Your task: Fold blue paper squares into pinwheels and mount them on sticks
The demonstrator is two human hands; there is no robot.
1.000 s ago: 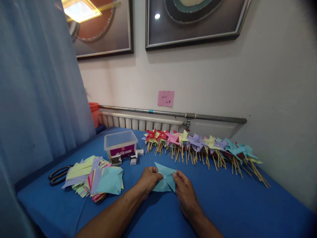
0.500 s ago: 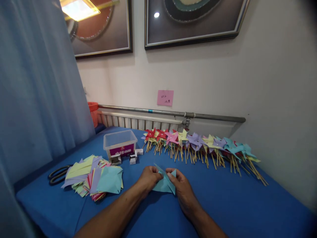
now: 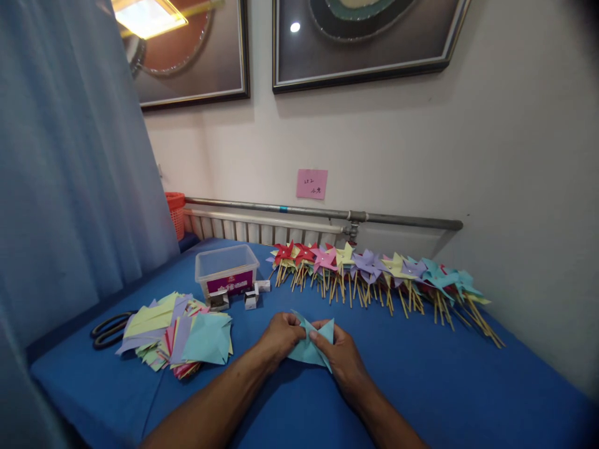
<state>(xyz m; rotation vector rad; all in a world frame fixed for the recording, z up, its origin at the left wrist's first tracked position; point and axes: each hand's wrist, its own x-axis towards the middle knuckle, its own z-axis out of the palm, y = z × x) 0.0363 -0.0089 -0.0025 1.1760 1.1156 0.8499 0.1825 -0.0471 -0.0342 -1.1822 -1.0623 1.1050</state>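
The left hand (image 3: 281, 337) and right hand (image 3: 342, 355) each had a closed grip on 1 turquoise sheet (image 3: 306, 354), held between them, its middle partly hidden by fingers. Whether it touched the blue counter (image 3: 430, 386) was unclear. Beyond, pinwheels (image 3: 369, 265) overlapped; leftward, scissors (image 3: 108, 332) showed only handles beside a paper pile (image 3: 178, 337).

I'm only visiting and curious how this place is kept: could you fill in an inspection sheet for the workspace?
Surface: blue-covered table.
Job's things: turquoise paper, held; mixed-colour paper pile; row of stick-mounted pinwheels.
Clutter: black scissors handles beside the pile; clear tub with purple label; small boxes next to it.
Hands: left hand and right hand both pinch the turquoise paper.
Cables: nothing seen.
Surroundings: blue curtain, orange basket, radiator, framed pictures, pink note on the wall.
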